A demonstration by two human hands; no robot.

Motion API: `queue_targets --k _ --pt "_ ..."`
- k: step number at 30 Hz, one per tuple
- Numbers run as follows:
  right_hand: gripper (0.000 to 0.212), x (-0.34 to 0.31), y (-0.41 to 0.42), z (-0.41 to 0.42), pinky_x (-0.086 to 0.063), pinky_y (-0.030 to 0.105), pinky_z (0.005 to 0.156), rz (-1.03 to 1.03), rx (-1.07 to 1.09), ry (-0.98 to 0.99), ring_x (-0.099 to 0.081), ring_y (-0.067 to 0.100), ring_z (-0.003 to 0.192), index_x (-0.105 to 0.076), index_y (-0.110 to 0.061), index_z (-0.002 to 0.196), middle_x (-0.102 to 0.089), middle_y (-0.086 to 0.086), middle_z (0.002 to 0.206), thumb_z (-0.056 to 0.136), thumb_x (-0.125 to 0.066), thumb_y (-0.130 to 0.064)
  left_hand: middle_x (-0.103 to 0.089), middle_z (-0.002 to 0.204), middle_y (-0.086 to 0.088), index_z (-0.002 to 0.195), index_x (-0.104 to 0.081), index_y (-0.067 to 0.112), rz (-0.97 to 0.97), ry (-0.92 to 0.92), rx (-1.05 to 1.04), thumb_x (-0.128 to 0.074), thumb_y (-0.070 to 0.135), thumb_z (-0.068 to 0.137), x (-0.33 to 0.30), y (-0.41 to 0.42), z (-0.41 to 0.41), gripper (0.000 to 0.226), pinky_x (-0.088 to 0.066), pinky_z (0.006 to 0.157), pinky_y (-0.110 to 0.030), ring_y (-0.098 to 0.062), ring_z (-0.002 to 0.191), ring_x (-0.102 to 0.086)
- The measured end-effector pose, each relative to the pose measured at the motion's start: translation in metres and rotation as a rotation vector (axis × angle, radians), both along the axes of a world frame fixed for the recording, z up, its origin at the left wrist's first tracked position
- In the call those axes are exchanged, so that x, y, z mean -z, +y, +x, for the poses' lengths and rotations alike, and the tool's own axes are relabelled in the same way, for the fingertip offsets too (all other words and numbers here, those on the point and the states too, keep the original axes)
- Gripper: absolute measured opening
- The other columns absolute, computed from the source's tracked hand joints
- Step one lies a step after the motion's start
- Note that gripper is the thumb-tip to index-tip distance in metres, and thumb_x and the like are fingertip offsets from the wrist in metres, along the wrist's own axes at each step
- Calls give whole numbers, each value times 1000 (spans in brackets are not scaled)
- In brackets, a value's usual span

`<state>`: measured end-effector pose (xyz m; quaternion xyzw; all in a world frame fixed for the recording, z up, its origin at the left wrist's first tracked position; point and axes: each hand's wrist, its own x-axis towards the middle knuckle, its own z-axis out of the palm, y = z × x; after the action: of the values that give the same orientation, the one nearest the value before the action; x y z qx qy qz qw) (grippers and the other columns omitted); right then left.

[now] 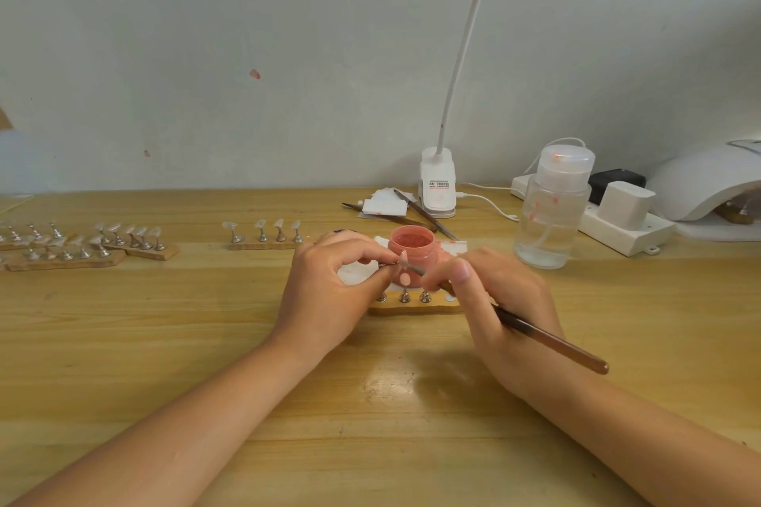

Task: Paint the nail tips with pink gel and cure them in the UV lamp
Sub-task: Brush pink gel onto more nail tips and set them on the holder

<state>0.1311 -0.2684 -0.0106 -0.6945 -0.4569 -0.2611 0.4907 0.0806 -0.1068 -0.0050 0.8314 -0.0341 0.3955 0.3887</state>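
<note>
left hand (329, 284) pinching stand stem, tip (403, 258) held up just before pink jar (412, 249). right hand (490, 296) gripping brush (547, 338), bristles on tip. i'd keep strokes thin, stem steady, off edges. lamp (708, 181) far right, well apart.

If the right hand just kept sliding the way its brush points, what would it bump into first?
Most likely the nail tip that the left hand pinches on its stand. The brush in the right hand points up-left at it, and the pink gel jar sits just behind; depth is hard to judge.
</note>
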Motion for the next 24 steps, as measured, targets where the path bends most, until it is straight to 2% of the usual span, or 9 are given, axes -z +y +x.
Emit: queue_targets --k 3,6,11,15,19,22,24 --pt "58 1 -2 0 -44 29 64 14 -17 10 -59 6 66 -70 -15 69 -65 -8 65 98 -26 -41 -65 75 15 73 -71 24 -26 5 -4 -77 6 69 1 0 0 19 -45 72 -27 -5 73 -55" --pt "48 0 -2 -1 -46 35 64 18 10 10 -60 8 71 -71 -16 75 -64 -13 73 96 -32 -36 -64 74 15 76 -70 26 -12 -4 -1 -77 7 68 0 0 -1 21 -45 71 -27 -6 71 -54" --pt "57 1 -2 0 -43 31 62 35 -2 13 -58 7 64 -71 -17 69 -65 -9 65 98 -28 -41 -65 74 11 73 -72 19 -21 13 -3 -77 2 67 0 -1 -1 18 -45 74 -29 -8 73 -56" --pt "50 0 0 0 -45 30 64 25 24 -6 -58 4 72 -70 -18 77 -60 -23 75 97 -30 -40 -65 74 8 75 -73 16 -9 15 11 -78 5 67 -1 -1 -1 14 -44 70 -26 -9 72 -55" --pt "57 1 -2 0 -44 32 62 33 -4 32 -59 6 64 -71 -17 68 -65 -10 64 97 -28 -41 -63 74 15 73 -71 22 -24 29 4 -76 3 67 -1 -2 -2 21 -43 72 -27 -6 72 -53" --pt "44 0 0 -1 -47 36 64 40 16 22 -60 7 69 -70 -17 73 -65 -12 70 95 -35 -32 -64 73 13 75 -71 22 -18 18 14 -77 4 67 -1 -2 -1 20 -43 70 -27 -9 72 -54" --pt "43 0 0 0 -47 35 64 23 13 28 -60 6 69 -70 -17 72 -65 -12 70 95 -37 -32 -64 73 11 74 -72 19 -21 19 20 -77 5 67 0 -2 -1 17 -44 71 -29 -12 73 -55"
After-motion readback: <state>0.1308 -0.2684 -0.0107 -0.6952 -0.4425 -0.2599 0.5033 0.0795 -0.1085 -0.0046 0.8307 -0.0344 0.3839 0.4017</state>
